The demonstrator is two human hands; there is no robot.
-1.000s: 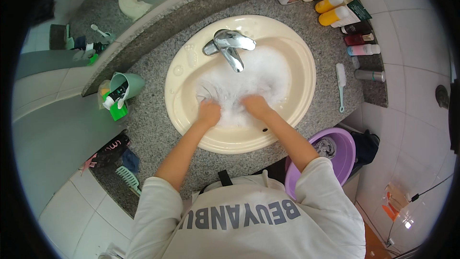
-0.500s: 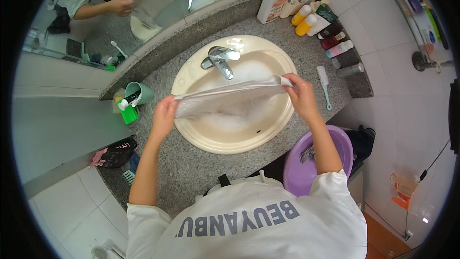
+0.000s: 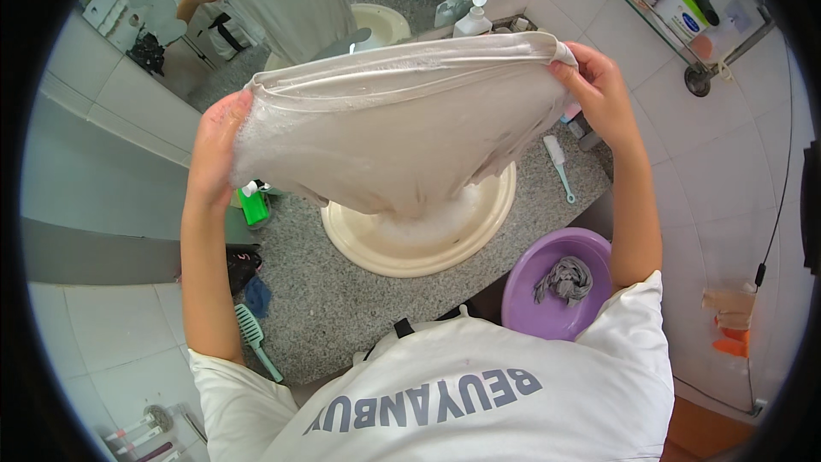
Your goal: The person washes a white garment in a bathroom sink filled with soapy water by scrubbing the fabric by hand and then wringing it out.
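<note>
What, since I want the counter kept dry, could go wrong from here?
Suds might drip onto the counter, as the soapy cloth appears to be stretched wider than the sink. The soapy cloth could also slip, since the left hand and right hand hold it only near the ends of its upper edge.

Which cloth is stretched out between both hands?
The wide, sudsy, off-white cloth, held by left hand and right hand; the bunched grey cloth lies in the rounded purple basin.

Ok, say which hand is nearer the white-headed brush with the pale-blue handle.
Right. The right hand is above the brush, slightly rightward; the left hand is far to its left.
</note>
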